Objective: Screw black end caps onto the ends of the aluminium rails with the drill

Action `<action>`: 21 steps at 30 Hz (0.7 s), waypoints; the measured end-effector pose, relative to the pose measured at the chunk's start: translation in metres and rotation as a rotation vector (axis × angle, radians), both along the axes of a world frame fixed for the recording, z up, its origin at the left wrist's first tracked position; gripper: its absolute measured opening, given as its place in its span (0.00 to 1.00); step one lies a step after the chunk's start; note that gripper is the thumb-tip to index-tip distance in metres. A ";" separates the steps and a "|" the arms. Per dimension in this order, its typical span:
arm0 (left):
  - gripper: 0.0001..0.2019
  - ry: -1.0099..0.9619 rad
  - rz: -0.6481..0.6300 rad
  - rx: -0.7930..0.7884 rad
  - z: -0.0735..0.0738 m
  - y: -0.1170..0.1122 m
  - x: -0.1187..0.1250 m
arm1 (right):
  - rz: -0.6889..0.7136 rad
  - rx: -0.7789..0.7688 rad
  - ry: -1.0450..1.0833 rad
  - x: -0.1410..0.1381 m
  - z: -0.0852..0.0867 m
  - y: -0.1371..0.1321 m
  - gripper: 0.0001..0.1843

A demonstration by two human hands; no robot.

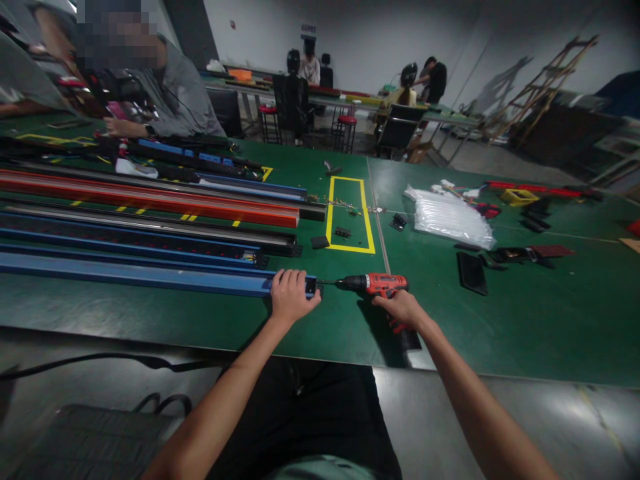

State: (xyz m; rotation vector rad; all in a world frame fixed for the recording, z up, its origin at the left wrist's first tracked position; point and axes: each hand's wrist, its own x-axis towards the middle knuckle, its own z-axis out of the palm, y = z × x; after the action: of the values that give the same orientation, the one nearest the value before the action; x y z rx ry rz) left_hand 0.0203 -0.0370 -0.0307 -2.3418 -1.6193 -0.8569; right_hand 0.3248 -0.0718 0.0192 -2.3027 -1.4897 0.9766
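My right hand [403, 308] is wrapped round the grip of a red and black cordless drill [385, 284]. The drill lies level and points left, its long thin bit [327, 283] reaching the end of a blue metal profile [150, 275]. Over that same end, my left hand [293, 297] is closed, fingers across the top and thumb by the black end piece [311, 288]. Whether the bit's tip sits in a screw is too small to tell. Just behind lies another blue profile [125, 240] with a dark inside.
Orange profiles [200, 200] and dark ones lie farther back on the green table [320, 327]. Small parts sit around a yellow taped rectangle [371, 233]. To the right are a plastic-wrapped bundle [450, 219] and a black phone-like slab [471, 272]. A co-worker [180, 93] is across the table, left.
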 end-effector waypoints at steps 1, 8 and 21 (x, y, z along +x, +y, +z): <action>0.23 -0.002 0.000 0.001 0.000 0.000 0.000 | 0.000 0.003 0.008 0.000 -0.002 0.000 0.17; 0.22 -0.010 -0.006 0.000 0.000 0.000 0.000 | 0.049 0.013 0.022 0.004 -0.012 0.000 0.20; 0.23 0.002 -0.011 -0.014 0.002 -0.001 -0.001 | 0.029 -0.009 0.046 0.004 -0.014 0.001 0.21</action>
State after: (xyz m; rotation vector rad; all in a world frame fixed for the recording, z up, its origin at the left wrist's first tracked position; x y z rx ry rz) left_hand 0.0195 -0.0383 -0.0290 -2.3619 -1.6180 -0.8477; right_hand 0.3287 -0.0707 0.0049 -2.2553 -1.5072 1.0383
